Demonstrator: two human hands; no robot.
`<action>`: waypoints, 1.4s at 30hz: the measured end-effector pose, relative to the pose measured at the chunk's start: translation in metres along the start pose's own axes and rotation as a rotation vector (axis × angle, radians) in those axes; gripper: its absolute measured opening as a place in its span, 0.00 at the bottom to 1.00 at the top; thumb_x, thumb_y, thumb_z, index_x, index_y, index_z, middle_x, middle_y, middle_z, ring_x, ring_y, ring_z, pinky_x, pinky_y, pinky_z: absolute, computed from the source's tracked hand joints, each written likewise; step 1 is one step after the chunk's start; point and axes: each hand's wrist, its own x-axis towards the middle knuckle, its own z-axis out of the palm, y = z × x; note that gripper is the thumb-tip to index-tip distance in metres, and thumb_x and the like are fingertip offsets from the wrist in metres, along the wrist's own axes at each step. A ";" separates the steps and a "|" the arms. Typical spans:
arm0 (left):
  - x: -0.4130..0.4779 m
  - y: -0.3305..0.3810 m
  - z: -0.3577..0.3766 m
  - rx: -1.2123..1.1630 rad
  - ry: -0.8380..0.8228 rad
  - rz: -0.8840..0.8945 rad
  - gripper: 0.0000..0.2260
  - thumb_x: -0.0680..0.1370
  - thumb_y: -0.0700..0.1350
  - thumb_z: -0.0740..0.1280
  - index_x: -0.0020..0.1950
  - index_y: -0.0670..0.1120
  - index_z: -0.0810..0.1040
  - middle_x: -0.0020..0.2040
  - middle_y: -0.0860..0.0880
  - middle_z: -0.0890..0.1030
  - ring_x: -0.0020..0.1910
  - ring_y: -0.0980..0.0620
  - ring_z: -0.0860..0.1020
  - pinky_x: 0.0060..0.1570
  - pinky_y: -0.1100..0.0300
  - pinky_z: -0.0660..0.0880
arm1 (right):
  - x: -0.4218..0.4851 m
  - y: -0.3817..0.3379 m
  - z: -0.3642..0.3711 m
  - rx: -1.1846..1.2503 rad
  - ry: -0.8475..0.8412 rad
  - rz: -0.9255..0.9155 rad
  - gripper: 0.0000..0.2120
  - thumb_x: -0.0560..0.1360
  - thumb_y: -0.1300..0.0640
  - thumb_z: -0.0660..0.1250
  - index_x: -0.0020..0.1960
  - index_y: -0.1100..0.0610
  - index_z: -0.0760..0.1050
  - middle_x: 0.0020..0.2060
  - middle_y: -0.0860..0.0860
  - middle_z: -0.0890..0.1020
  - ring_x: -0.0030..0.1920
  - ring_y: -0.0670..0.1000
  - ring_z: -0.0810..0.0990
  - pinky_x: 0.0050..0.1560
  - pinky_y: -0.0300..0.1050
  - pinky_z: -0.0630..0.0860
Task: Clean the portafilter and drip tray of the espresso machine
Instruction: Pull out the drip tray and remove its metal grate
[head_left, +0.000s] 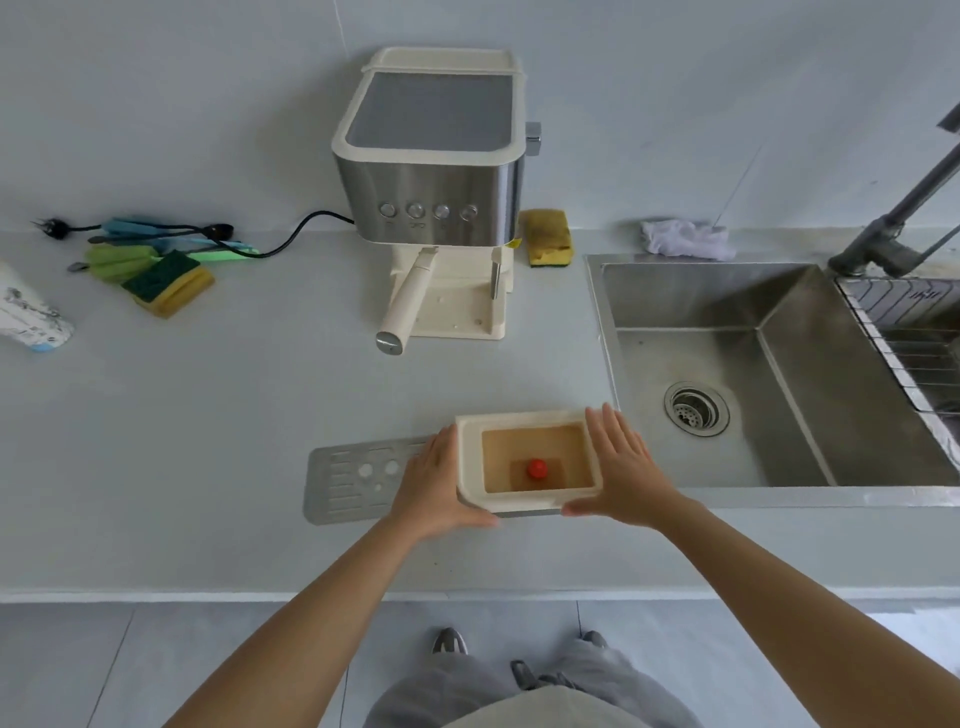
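**Drip tray out and full, nothing washed yet**

The drip tray (519, 422) is out of the espresso machine (436, 171) and sits near the front of the desk (234, 395), just beside the sink (779, 374). Its metal grate (353, 480) is off and lies flat on the desk to the left. The tray holds brown water (519, 447) with a red float (537, 469) in the middle.

The left hand (436, 483) and right hand (618, 467) press against the tray's two sides. Each grip is spread, with straight fingers along the walls and thumbs at the near edge. Whether the tray is lifted off the desk cannot be told.

By my reading, the task is at an early stage. The tray needs emptying into the sink, then rinsing and wiping, and so does the grate. The portafilter (410, 301) is locked in the machine, apparently untouched. Sponges lie ready: a yellow sponge (548, 238) by the machine and a green sponge (166, 283) further left.
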 end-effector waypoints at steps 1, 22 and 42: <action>0.000 0.003 0.002 -0.008 0.010 -0.026 0.52 0.56 0.54 0.79 0.73 0.47 0.55 0.68 0.49 0.67 0.66 0.49 0.66 0.63 0.51 0.66 | -0.001 0.007 0.000 0.004 -0.017 -0.008 0.62 0.62 0.35 0.71 0.73 0.57 0.29 0.74 0.56 0.35 0.74 0.56 0.33 0.73 0.51 0.38; -0.007 0.026 0.014 -0.210 0.072 -0.243 0.51 0.56 0.41 0.79 0.73 0.51 0.55 0.66 0.48 0.68 0.64 0.49 0.70 0.61 0.47 0.71 | 0.005 0.030 0.007 0.195 -0.061 -0.127 0.60 0.64 0.47 0.75 0.73 0.56 0.30 0.74 0.55 0.36 0.73 0.58 0.58 0.64 0.51 0.69; 0.094 0.132 0.034 -0.257 -0.101 0.053 0.50 0.60 0.46 0.78 0.60 0.79 0.45 0.50 0.73 0.70 0.49 0.76 0.71 0.38 0.81 0.69 | -0.030 0.143 -0.082 0.462 0.233 0.002 0.58 0.58 0.55 0.79 0.74 0.52 0.43 0.69 0.45 0.55 0.57 0.44 0.67 0.55 0.42 0.72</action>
